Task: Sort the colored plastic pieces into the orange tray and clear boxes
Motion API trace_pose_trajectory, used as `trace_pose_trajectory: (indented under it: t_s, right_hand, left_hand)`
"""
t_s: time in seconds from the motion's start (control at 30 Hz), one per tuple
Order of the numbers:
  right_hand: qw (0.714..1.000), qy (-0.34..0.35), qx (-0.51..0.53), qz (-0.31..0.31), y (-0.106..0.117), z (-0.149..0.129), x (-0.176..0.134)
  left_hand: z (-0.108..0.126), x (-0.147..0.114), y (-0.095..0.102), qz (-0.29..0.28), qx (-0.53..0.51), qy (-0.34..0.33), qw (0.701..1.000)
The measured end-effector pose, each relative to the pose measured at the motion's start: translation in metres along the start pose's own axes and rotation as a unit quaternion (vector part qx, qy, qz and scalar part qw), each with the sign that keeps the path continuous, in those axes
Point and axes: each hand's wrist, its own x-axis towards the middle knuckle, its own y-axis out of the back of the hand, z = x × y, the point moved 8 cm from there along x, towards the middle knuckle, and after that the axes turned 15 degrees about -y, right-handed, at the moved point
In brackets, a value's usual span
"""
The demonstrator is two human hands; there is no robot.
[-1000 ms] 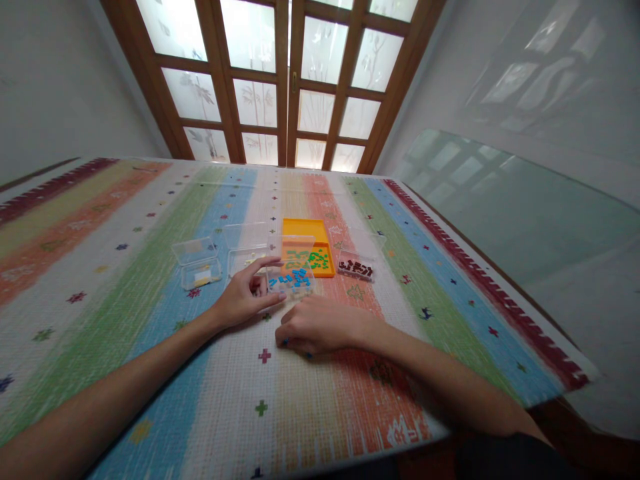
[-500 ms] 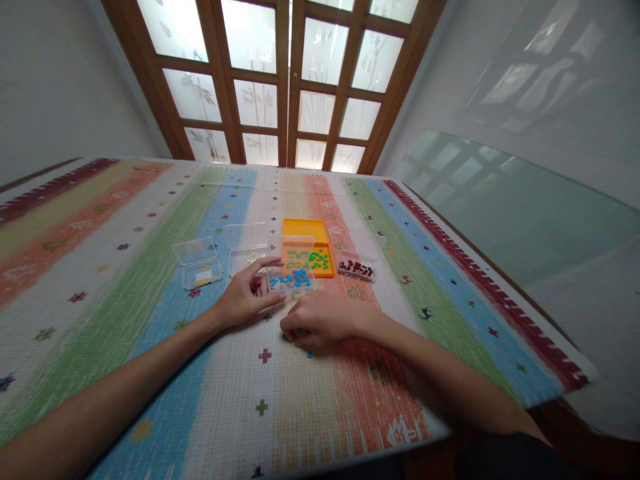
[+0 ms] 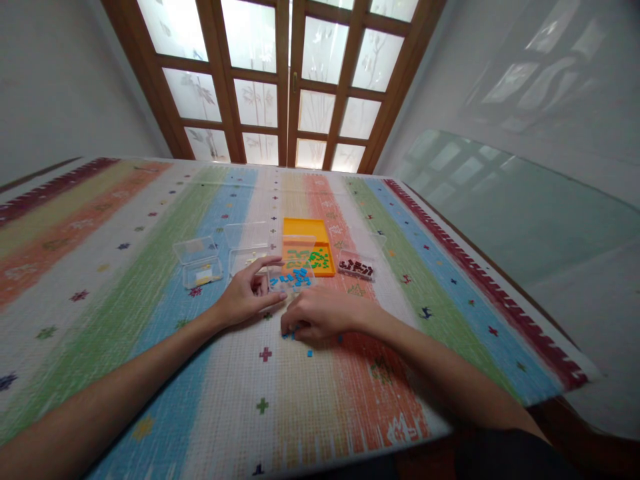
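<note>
Slightly farther off than before, my right hand [image 3: 320, 313] had left more loose blue pieces [image 3: 310, 354] showing on the striped tablecloth [image 3: 230, 407], plainer to reach. At left, my left hand [image 3: 247, 291] stayed wide, thumb and forefinger apart, at the left end of the clear plastic box [image 3: 289, 289]. At right, my fingers curled over the loose pieces; whether they pinched any, I couldn't tell.

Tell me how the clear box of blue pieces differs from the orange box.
The clear box is see-through; the orange box is solidly coloured. The clear box holds blue pieces, the orange box green pieces. The clear box sits nearer, by the left hand; the orange box lies farther off. Both stand open.
</note>
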Motion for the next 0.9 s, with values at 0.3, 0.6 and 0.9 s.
trace_pose_trajectory:
  t_s: [0.3, 0.6, 0.9]
  right_hand:
    - [1.0, -0.012, -0.01, 0.01, 0.008, -0.003, -0.001]
    - [0.999, 0.006, -0.028, 0.024, 0.003, -0.003, -0.002]
    - [0.999, 0.007, -0.028, 0.015, 0.002, -0.006, -0.002]
  left_hand:
    - [-0.002, 0.0, -0.001, -0.002, -0.012, 0.002, 1.0]
    - [0.004, 0.002, 0.0, -0.004, 0.004, -0.007, 1.0]
    - [0.007, 0.004, -0.001, -0.005, 0.001, -0.002, 1.0]
